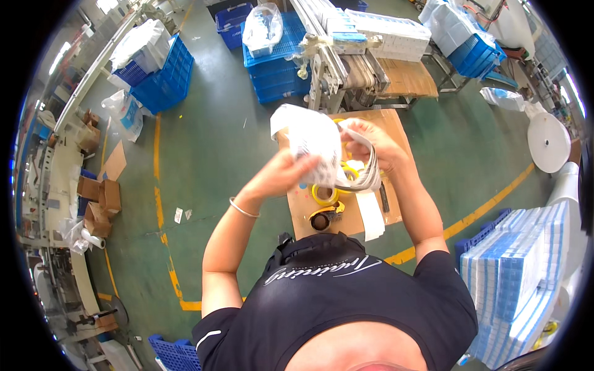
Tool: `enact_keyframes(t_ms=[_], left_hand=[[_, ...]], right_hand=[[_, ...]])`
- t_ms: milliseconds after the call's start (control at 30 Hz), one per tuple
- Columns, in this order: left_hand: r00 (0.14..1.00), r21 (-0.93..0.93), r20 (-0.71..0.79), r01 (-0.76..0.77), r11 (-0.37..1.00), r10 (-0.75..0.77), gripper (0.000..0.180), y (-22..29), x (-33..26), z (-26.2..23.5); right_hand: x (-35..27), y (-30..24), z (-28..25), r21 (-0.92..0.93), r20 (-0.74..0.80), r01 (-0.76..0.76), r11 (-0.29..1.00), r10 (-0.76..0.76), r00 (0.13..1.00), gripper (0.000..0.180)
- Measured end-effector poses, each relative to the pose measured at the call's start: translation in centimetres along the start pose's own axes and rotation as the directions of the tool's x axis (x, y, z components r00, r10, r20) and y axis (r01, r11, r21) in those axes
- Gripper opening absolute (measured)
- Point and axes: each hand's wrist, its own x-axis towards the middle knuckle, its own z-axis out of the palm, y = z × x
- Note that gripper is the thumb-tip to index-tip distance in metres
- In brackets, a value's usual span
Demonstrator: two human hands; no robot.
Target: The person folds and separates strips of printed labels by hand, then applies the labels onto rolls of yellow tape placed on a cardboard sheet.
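The left hand (297, 170) is closed on the near side of a white paper bundle (306, 133), its fingers blurred and lying over the printed face. The right hand (377, 145), at about two o'clock from the left, pinches a printed paper strip (373, 176), which hangs in a loop below the fingers and curls back toward the bundle. Whether strip and bundle are one piece, I cannot tell.

To handle this well, the left hand should probably keep the bundle firm without crushing it, while the right lets the strip run in a wide, easy curve. A tight bend could crease the paper, and a sharp tug could twist it.

Just under the hands, toward six o'clock, yellow tape rolls (323, 195) and a tape dispenser (322, 219) stand on the cardboard-covered table (397, 139). The hanging loop comes very near the rolls, so lifting it a little would likely avoid a snag. At five o'clock from the right hand, a white paper length (371, 216) lies across the cardboard, overhanging its near edge.

Farther out, a conveyor machine (359, 71) stands at twelve o'clock, with a blue crate (272, 77) at eleven.
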Motion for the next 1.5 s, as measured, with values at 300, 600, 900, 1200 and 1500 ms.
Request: enact_keyframes(t_ms=[300, 600, 900, 1200, 1500], left_hand=[[0.811, 0.402, 0.573, -0.155, 0.902, -0.116, 0.034, -3.8, -4.1, 2.9], [0.718, 0.417, 0.374, 0.436, 0.798, -0.587, 0.043, -9.8, -11.7, -2.7], [0.841, 0.051, 0.118, 0.525, 0.849, -0.527, 0.033, -17.0, -15.8, -6.3], [0.985, -0.213, 0.168, -0.008, 0.977, 0.044, 0.077, -11.7, -7.9, -10.2], [0.979, -0.856, -0.069, -0.156, 0.492, 0.191, 0.061, -3.6, 3.5, -2.9]], right_hand=[[3.9, 8.8, -9.3, 0.446, 0.235, -0.139, 0.884, 0.034, 0.971, 0.011], [8.4, 9.9, -8.1, 0.498, -0.052, 0.173, 0.85, -0.17, 0.984, 0.019], [9.7, 5.4, -1.6, 0.362, 0.061, 0.232, 0.903, -0.271, 0.961, 0.026], [6.2, 3.9, 2.6, 0.076, 0.247, 0.202, 0.976, -0.214, 0.945, 0.032], [-1.3, 4.4, 2.3, -0.519, 0.195, 0.109, 0.848, -0.006, 0.981, 0.025]])
